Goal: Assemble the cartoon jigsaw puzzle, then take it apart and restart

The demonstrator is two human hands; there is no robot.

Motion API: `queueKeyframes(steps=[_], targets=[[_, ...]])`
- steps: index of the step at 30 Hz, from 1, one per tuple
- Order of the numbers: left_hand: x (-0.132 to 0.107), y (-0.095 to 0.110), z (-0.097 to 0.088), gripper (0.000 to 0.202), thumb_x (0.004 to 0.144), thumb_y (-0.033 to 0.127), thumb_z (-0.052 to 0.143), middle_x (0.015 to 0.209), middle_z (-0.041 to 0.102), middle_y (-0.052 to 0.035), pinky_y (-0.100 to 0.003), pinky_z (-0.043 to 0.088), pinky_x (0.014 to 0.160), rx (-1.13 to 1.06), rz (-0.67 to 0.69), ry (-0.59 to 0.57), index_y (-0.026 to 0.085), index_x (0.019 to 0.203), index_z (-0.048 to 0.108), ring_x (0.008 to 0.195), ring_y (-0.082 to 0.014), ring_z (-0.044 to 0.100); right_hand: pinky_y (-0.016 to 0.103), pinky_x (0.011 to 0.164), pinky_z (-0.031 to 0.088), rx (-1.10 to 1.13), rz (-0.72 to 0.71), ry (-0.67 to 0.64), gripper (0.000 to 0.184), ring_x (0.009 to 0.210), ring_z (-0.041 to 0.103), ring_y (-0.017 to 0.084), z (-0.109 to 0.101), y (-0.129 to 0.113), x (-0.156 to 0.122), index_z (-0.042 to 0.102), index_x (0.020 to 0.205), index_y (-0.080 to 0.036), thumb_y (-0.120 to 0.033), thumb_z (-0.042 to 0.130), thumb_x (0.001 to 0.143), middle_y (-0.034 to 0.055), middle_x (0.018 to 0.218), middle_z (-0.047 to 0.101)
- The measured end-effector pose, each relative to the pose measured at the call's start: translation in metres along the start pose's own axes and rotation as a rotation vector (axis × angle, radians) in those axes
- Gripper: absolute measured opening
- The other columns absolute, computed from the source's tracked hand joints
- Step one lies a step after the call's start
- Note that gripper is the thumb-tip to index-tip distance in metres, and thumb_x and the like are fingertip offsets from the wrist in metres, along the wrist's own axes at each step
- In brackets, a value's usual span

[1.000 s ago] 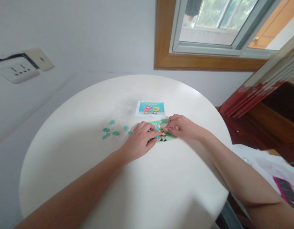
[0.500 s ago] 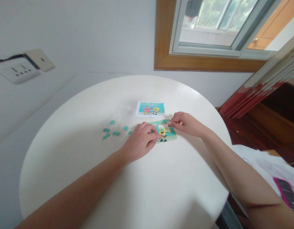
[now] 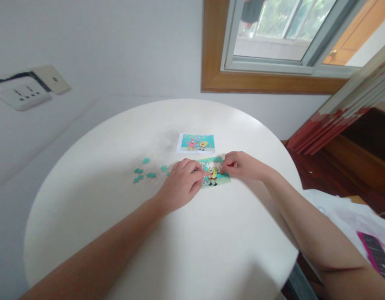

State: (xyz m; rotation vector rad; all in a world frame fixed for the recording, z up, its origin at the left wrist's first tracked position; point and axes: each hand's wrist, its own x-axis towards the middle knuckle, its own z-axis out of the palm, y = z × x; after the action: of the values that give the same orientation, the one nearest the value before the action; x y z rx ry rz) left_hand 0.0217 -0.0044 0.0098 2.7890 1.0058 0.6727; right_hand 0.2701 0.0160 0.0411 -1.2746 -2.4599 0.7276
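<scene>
- Location: the puzzle [image 3: 213,177] lies flat on the table [image 3: 186,250], near side of the card [image 3: 197,144] and apart from it. Loose pieces [image 3: 151,175] lie to its left.
- Left hand [image 3: 184,179]: over the puzzle's left part, fingers bent and close together, index finger reaching onto the yellow figure. Whether it pinches anything cannot be told.
- Right hand [image 3: 242,165]: at the puzzle's right side, fingers curled, thumb and fingertips nearly together. A small pale bit shows at the tips; whether it is a held piece cannot be made out.
- Condition: a pale, knobbed-edged patch shows in the puzzle's upper part, between the hands.
- Weight and stiffness: judged very light and fairly stiff, likely thin board; knobs may bend or fray if forced.
- Surface: the table looks smooth, so an unheld puzzle would probably slide, and its joints could part if lifted by one edge.
- Hold: steady the puzzle with flat fingertips, pressing down. Take single pieces by opposite edges between thumb and index finger, clear of the knobs.
</scene>
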Motion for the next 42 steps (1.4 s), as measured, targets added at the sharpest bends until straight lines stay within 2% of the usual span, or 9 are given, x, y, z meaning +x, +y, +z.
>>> queueKeyframes(steps=[5,12,19,22,26,31,34,37,42], targets=[[0.001,-0.012,-0.006,0.028,0.089,0.015,0.049,0.103,0.059,-0.0077,-0.040,0.044,0.090,0.028,-0.072,0.096,0.020,0.111,0.067,0.102,-0.0238,0.051,0.025,0.058,0.031,-0.011,-0.014,0.028,0.027,0.063,0.046,0.012,0.003,0.000,0.001,0.070,0.071,-0.016,-0.026,0.050,0.088,0.0017,0.070,0.057],[0.001,-0.051,-0.027,0.029,0.088,0.016,0.043,0.096,0.059,-0.0084,-0.042,0.043,0.091,0.130,-0.157,0.210,0.019,0.098,0.070,0.096,-0.0244,0.054,0.024,0.059,0.031,-0.037,-0.085,0.060,0.034,0.061,0.043,0.012,0.007,-0.004,0.003,0.058,0.060,-0.017,-0.027,0.049,0.091,-0.0009,0.061,0.046],[-0.010,-0.091,-0.063,0.028,0.083,0.017,0.044,0.089,0.061,-0.0058,-0.042,0.039,0.095,0.252,-0.391,0.174,0.022,0.088,0.071,0.093,-0.0243,0.056,0.024,0.062,0.033,-0.070,-0.115,0.086,0.033,0.062,0.043,0.012,0.009,-0.005,0.005,0.056,0.060,-0.017,-0.024,0.049,0.091,-0.0013,0.060,0.046],[-0.020,-0.109,-0.070,0.028,0.082,0.015,0.044,0.088,0.062,-0.0062,-0.043,0.039,0.095,0.287,-0.463,0.120,0.023,0.087,0.071,0.094,-0.0261,0.057,0.024,0.062,0.034,-0.077,-0.105,0.096,0.032,0.064,0.046,0.013,0.010,-0.003,0.005,0.061,0.064,-0.017,-0.026,0.049,0.092,0.0003,0.063,0.051],[-0.031,-0.127,-0.074,0.031,0.080,0.013,0.044,0.080,0.060,-0.0065,-0.039,0.043,0.089,0.300,-0.530,0.070,0.022,0.085,0.073,0.085,-0.0248,0.058,0.025,0.063,0.035,-0.094,-0.113,0.078,0.031,0.064,0.047,0.013,0.012,-0.001,0.005,0.063,0.065,-0.017,-0.026,0.049,0.091,0.0010,0.063,0.053],[-0.035,-0.130,-0.070,0.034,0.079,0.017,0.041,0.080,0.059,-0.0071,-0.038,0.045,0.086,0.292,-0.598,0.040,0.021,0.088,0.074,0.082,-0.0235,0.056,0.027,0.067,0.039,-0.104,-0.121,0.123,0.033,0.067,0.050,0.016,0.017,-0.002,0.007,0.068,0.071,-0.017,-0.030,0.047,0.094,0.0030,0.064,0.059],[-0.035,-0.127,-0.066,0.037,0.079,0.016,0.039,0.080,0.060,-0.0078,-0.038,0.045,0.085,0.284,-0.606,0.059,0.021,0.087,0.075,0.082,-0.0238,0.056,0.030,0.076,0.042,-0.088,-0.158,0.175,0.026,0.077,0.055,0.018,0.022,-0.009,0.012,0.073,0.090,-0.017,-0.027,0.049,0.093,0.0060,0.076,0.066],[-0.035,-0.124,-0.064,0.036,0.078,0.014,0.040,0.080,0.060,-0.0081,-0.038,0.046,0.084,0.269,-0.608,0.079,0.021,0.086,0.075,0.081,-0.0232,0.055,0.032,0.084,0.043,-0.086,-0.223,0.164,0.025,0.085,0.058,0.019,0.029,-0.022,0.024,0.072,0.105,-0.018,-0.023,0.052,0.091,0.0080,0.090,0.069],[-0.034,-0.122,-0.062,0.035,0.079,0.014,0.041,0.082,0.062,-0.0084,-0.038,0.046,0.085,0.256,-0.607,0.084,0.020,0.086,0.074,0.084,-0.0233,0.056,0.033,0.089,0.041,-0.187,-0.320,0.100,0.026,0.094,0.059,0.020,0.043,-0.053,0.054,0.072,0.108,-0.017,-0.021,0.053,0.090,0.0098,0.098,0.069]])
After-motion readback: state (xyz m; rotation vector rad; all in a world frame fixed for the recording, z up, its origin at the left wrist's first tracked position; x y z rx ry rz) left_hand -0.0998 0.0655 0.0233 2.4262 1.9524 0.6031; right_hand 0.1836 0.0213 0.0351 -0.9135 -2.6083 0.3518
